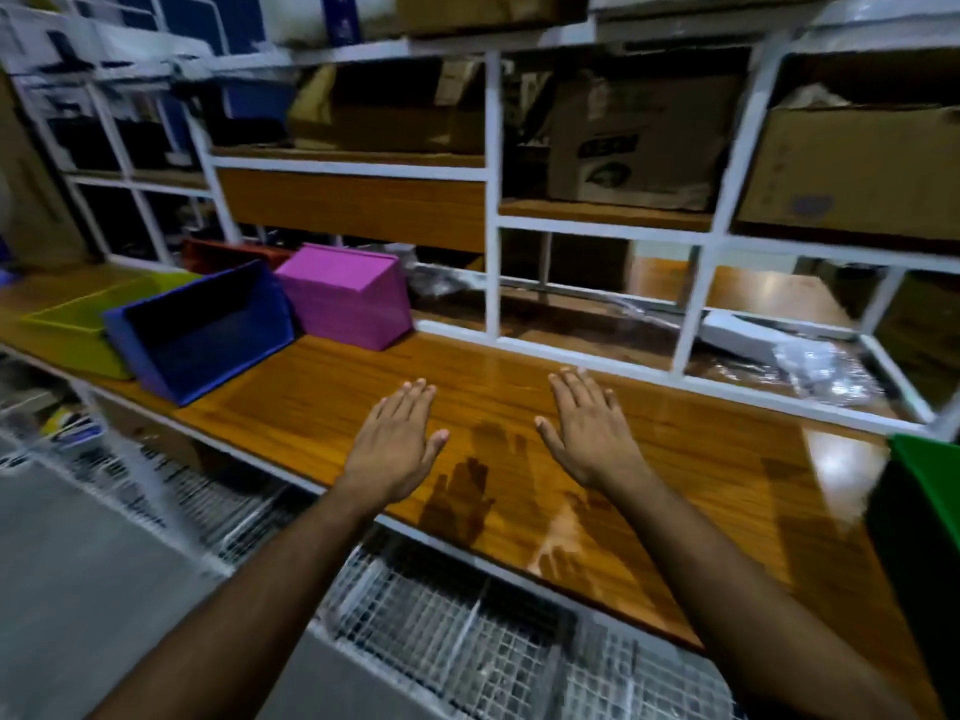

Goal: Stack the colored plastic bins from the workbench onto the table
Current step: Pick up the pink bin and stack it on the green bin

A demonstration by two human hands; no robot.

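Here, both hands flat, holding nothing: left hand (pixel 396 443), right hand (pixel 587 433); blue bin (pixel 208 330) overhangs workbench (pixel 675 459) edge.

Place: you're in a storeroom or workshop.
Evidence: white metal shelving (pixel 492 200) holding cardboard boxes (pixel 852 168), above a wooden surface (pixel 649 459).

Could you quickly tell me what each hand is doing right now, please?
Left hand: open, fingers straight, holding nothing, above the workbench.
Right hand: open, fingers straight, holding nothing.
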